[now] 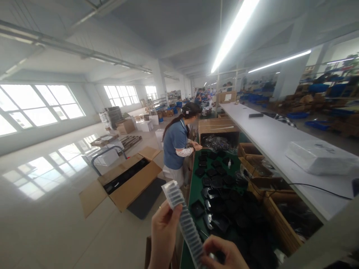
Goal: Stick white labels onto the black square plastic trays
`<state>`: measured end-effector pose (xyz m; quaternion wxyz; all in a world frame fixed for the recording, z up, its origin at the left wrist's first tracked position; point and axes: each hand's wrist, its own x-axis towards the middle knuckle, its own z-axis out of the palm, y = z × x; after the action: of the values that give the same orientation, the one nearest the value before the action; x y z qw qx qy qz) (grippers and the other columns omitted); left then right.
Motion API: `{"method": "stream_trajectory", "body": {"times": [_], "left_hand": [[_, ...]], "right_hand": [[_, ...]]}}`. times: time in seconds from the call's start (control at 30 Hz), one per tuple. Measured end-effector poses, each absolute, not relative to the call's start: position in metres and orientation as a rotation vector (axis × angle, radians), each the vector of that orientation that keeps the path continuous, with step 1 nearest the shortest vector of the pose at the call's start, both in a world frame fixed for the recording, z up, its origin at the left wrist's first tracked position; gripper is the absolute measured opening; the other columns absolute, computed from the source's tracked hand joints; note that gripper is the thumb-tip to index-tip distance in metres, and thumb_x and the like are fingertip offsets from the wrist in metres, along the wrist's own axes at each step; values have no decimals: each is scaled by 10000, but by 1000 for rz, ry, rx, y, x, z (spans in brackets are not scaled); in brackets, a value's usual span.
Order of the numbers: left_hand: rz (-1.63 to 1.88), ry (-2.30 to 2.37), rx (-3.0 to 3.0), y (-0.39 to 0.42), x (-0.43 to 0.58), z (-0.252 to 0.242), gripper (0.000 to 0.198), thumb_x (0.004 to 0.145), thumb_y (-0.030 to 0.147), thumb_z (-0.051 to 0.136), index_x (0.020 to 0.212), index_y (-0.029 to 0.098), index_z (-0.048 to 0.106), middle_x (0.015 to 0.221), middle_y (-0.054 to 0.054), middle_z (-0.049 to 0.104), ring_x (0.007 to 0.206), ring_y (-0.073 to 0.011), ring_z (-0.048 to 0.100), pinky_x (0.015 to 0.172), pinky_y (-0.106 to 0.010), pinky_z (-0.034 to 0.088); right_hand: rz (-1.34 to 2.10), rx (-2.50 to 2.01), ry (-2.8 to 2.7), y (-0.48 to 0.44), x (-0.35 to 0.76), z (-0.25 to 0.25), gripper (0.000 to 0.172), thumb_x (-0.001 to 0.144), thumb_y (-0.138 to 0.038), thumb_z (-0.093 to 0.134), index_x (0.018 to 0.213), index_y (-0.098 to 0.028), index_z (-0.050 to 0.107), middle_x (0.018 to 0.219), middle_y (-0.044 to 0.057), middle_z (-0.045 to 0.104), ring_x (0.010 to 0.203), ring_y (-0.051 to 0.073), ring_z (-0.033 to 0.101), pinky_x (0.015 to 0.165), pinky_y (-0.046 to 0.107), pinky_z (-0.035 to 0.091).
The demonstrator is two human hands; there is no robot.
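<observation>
A long, pale, translucent strip with a row of grey crossbars runs slantwise in front of me. Whether the bars are pads or labels I cannot tell. My left hand pinches it near its upper end, between thumb and fingers. At the lower end, my right hand is closed with its fingertips at the strip's edge. Beneath and beyond the strip, many black plastic parts lie spread over the green bench top. The lower end of the strip runs out of view.
A white shelf runs along the bench's right side, above cardboard boxes. A small white bottle stands among the parts. Another person works at the bench's far left side. An open carton sits on a cart to the left.
</observation>
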<state>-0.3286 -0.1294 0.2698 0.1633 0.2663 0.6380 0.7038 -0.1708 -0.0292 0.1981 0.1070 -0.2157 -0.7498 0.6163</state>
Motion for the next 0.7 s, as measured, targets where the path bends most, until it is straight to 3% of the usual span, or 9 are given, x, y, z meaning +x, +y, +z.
{"method": "stream_trajectory", "body": {"times": [0.13, 0.23, 0.3, 0.43, 0.6, 0.7], "left_hand": [[1849, 1725, 930, -128, -313, 275, 237, 814, 404, 711, 822, 170, 748, 811, -26, 710, 743, -143, 611, 684, -198, 491], [1804, 1727, 963, -129, -305, 274, 232, 820, 404, 701, 817, 179, 758, 819, -31, 714, 773, -152, 619, 713, -205, 498], [1827, 1732, 930, -130, -306, 272, 250, 802, 416, 718, 856, 176, 761, 831, -39, 713, 785, -159, 619, 727, -213, 502], [1885, 1703, 769, -136, -314, 269, 273, 781, 429, 741, 807, 158, 719, 743, -8, 619, 691, -121, 546, 630, -190, 460], [1758, 1788, 893, -143, -319, 264, 292, 825, 406, 702, 676, 162, 643, 684, 23, 507, 659, -99, 480, 609, -182, 402], [1657, 1884, 980, -147, -319, 254, 292, 849, 408, 674, 684, 168, 647, 698, 15, 534, 687, -111, 501, 651, -196, 401]], "right_hand": [[1828, -558, -1999, -29, -179, 229, 333, 712, -367, 719, 992, -187, 697, 970, 65, 709, 916, 218, 619, 841, 301, 468], [1896, -492, -1905, -34, -187, 238, 288, 778, -450, 683, 852, -174, 711, 822, 51, 692, 782, 184, 596, 722, 274, 463], [1925, -519, -1882, -41, -193, 234, 360, 798, -516, 668, 726, -163, 688, 684, 30, 644, 676, 157, 554, 631, 251, 436], [1916, -572, -1922, -51, -197, 222, 406, 774, -552, 684, 679, -158, 683, 642, 28, 629, 643, 151, 543, 608, 246, 427], [1847, -586, -1810, -45, -194, 225, 335, 816, -499, 676, 957, -196, 702, 911, 63, 700, 844, 191, 633, 784, 278, 492], [1772, -662, -1612, -43, -196, 228, 343, 821, -507, 680, 989, -208, 688, 935, 60, 668, 859, 183, 633, 777, 267, 509]]}}
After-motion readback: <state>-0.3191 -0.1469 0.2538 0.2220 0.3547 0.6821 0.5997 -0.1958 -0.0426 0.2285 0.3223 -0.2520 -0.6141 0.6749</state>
